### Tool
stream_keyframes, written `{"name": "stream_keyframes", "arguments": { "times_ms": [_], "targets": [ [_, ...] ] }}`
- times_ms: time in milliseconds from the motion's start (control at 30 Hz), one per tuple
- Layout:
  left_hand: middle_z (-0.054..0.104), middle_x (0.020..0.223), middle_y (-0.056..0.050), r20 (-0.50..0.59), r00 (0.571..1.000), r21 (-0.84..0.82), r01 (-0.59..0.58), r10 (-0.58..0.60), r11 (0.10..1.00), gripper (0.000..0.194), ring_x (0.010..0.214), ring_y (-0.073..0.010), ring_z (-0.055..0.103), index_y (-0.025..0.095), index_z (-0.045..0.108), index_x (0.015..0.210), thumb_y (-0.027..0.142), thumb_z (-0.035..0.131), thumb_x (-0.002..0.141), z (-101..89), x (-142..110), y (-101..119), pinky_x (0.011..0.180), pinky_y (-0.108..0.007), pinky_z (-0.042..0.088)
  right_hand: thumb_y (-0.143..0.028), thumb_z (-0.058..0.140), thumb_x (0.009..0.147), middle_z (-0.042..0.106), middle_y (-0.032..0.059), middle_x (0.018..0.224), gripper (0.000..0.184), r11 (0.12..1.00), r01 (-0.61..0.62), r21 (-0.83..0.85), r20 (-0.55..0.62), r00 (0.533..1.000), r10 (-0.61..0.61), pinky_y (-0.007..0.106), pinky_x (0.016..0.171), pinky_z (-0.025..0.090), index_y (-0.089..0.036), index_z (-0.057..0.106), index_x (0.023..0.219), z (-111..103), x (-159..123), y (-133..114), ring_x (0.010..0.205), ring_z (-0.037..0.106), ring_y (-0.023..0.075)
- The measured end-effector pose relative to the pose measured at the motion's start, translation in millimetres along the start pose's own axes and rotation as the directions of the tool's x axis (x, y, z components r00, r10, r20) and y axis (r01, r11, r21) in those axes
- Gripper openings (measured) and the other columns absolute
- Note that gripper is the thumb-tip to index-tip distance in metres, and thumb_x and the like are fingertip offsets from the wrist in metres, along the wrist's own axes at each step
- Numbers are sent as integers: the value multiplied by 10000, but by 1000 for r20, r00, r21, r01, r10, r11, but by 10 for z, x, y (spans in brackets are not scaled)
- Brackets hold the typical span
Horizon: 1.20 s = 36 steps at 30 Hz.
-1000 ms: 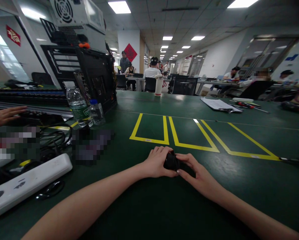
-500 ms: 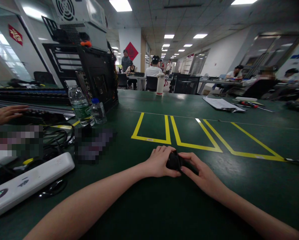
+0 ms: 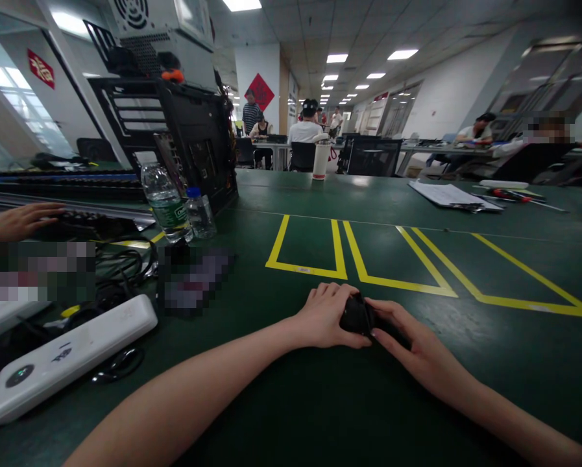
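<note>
A small black rounded object rests at the green tabletop between my hands; its exact kind is hard to make out. My left hand wraps over its left side, thumb along the near edge and fingers over the far side. From the right, my right hand pinches its edge with thumb and fingertips. A dark part of it extends into the gap between that thumb and the fingers. Both hands lie just in front of the yellow tape outlines.
At left are a white power strip, tangled cables, two plastic bottles and a black computer case. Another person's hand lies at far left. Further back stand a white cup and a clipboard with paper.
The whole view has swung, so the table things and my hands appear further right. Both hands keep their hold on the black object, with slightly more of its dark part showing at the right.
</note>
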<state>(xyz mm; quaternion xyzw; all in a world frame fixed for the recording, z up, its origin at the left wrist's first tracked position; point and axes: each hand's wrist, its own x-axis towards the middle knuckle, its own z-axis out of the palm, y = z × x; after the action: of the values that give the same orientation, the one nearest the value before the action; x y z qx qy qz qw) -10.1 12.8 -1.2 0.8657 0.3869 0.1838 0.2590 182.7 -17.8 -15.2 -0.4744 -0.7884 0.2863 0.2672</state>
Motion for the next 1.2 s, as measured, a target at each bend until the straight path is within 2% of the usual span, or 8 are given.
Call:
{"name": "stream_keyframes", "arguments": {
  "times_ms": [167,333,467,733,933,1100,1200],
  "targets": [
    [439,1089,-66,-10,1000,5,-12,12,1000,636,990,-269,406,245,351,1129,524,608,618,10,4,-27,805,-405,361,-272,509,764,477,69,1179,359,995,53,-86,-47,997,-57,453,970,358,-248,428,1113,6,-19,5,1129,438,252],
    [438,1098,-64,-8,1000,6,-12,12,1000,655,997,-270,407,252,350,1137,544,606,610,16,19,-39,809,-400,356,-317,470,795,540,70,1084,252,1000,-11,22,-84,996,13,406,899,440,-229,490,1031,-5,23,36,1034,517,232],
    [438,1105,-70,-12,1000,14,-8,8,1000,677,1003,-274,405,246,344,1150,547,609,605,31,29,-54,814,-405,350,-325,463,802,539,75,1077,301,994,-50,94,-48,997,54,375,882,459,-226,451,1086,-9,71,55,1018,532,218],
    [426,1116,-70,0,999,3,-32,32,999,666,1001,-271,404,243,337,1148,548,597,617,13,28,-82,817,-407,349,-306,470,792,465,58,1182,340,1000,-15,-20,-19,1000,14,426,938,406,-281,412,1126,15,26,116,1120,447,240],
    [423,1111,-70,13,1000,-7,-26,26,1000,677,1002,-273,404,244,326,1153,552,596,614,7,27,-85,818,-407,350,-324,501,765,500,55,1163,247,998,-33,-45,-42,999,32,458,905,430,-273,498,1006,27,-5,109,1095,475,274],
    [417,1113,-64,25,1000,-17,-15,16,1000,678,1007,-272,403,254,322,1157,551,597,613,6,32,-91,820,-400,347,-326,499,769,515,76,1152,397,998,-60,-2,-8,998,60,445,895,446,-267,395,1147,14,34,123,1070,500,267],
    [419,1108,-64,30,1000,-19,-7,8,1000,686,1009,-273,403,254,318,1162,549,600,611,-3,34,-86,823,-399,344,-317,516,754,512,71,1161,407,999,-35,-22,-22,999,35,439,905,440,-266,407,1142,24,19,138,1078,495,269]
  ]
}}
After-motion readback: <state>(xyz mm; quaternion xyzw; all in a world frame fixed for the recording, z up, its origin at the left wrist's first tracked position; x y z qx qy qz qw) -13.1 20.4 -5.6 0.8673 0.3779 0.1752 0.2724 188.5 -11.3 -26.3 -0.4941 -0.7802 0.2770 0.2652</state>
